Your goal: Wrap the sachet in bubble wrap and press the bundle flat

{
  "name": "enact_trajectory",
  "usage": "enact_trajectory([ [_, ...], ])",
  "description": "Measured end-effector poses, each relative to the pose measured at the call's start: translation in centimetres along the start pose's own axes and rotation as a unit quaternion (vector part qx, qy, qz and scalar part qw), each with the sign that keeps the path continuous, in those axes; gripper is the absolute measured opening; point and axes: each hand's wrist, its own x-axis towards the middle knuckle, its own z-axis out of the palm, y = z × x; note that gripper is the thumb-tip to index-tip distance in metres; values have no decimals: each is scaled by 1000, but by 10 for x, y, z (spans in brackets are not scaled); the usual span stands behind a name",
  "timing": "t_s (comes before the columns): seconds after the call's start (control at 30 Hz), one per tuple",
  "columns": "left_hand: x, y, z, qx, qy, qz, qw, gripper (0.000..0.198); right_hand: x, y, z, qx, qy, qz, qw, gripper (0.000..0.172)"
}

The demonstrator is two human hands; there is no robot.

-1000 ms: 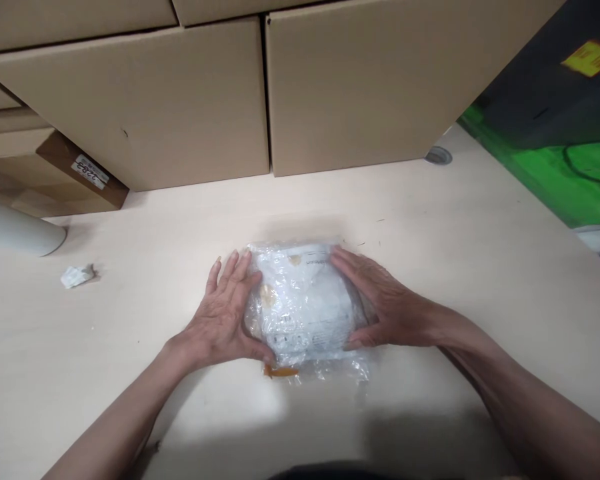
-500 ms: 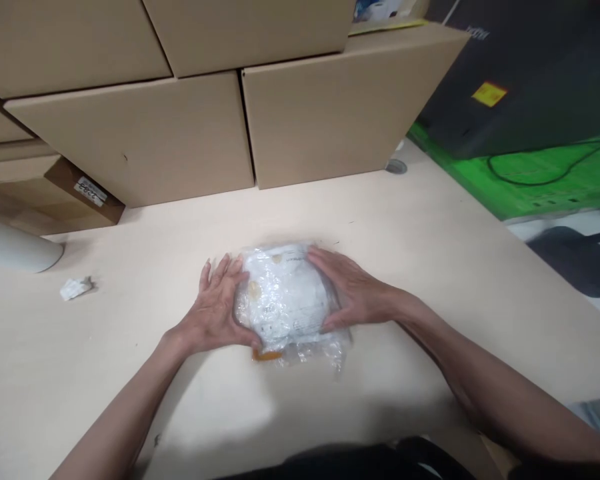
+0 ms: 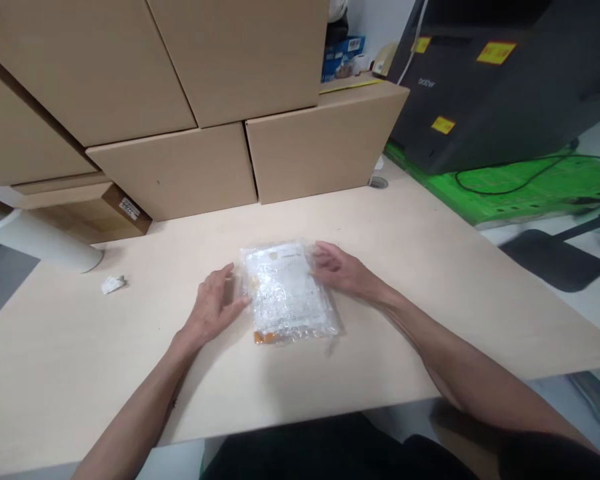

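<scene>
A clear plastic packet (image 3: 286, 293) with a white printed sheet inside lies flat on the pale wooden table (image 3: 430, 267). An orange strip shows at its near edge. My left hand (image 3: 214, 305) rests on the table against the packet's left side, fingers stretched out. My right hand (image 3: 336, 268) touches the packet's upper right edge, its fingers loosely curled on the plastic. Neither hand lifts the packet.
Stacked cardboard boxes (image 3: 190, 100) stand along the table's back. A white cylinder (image 3: 40, 241) lies at the left with a crumpled paper scrap (image 3: 113, 285) near it. A black printer (image 3: 500, 80) on a green mat (image 3: 530, 183) sits at the right.
The camera has pulled back and tilted up, so more of the room shows. Both hands have slid off the packet's top to its sides, and the packet lies flatter.
</scene>
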Motion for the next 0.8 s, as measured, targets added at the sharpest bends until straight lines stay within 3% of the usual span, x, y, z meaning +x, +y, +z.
enact_trajectory([
  [0.07,0,5,0,-94,-16,-76,993,67,1,0,3,72,6,23,997,64],
  [0.17,2,8,6,-172,-25,-108,979,54,1,-5,8,138,-25,29,990,46],
  [0.33,3,16,15,-234,39,-89,967,46,-6,-18,12,212,-14,55,976,44],
  [0.47,4,28,15,-348,44,-95,932,62,-11,-25,14,237,11,38,971,39],
  [0.57,6,35,14,-397,50,-112,909,60,-14,-27,13,272,19,3,962,35],
  [0.7,11,43,12,-422,12,-62,905,42,-18,-29,10,331,-45,-26,942,30],
  [0.8,19,55,9,-478,-8,-40,877,46,-21,-29,8,357,-88,-26,929,30],
])
